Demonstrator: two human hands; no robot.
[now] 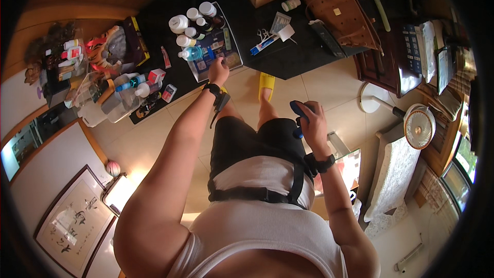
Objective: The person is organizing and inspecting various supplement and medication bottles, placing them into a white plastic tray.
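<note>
My left hand (218,72) reaches to the near edge of a shallow tray (235,54) on the black table. Its fingers are curled together; what they hold, if anything, is hidden. Beyond it in the tray stand several white-capped bottles (178,23), a clear bottle of light-blue liquid (191,53) and a pale green tube (227,38). In front of my right thigh, my right hand (315,126) is closed around a dark blue object (297,108) with rounded ends; its kind I cannot make out.
A red tube (165,57) and clear plastic boxes (110,105) lie left of the tray. To its right are scissors (264,35), a blue-and-white box (263,45) and a brown perforated panel (342,13). A standing fan (419,126) is at my right.
</note>
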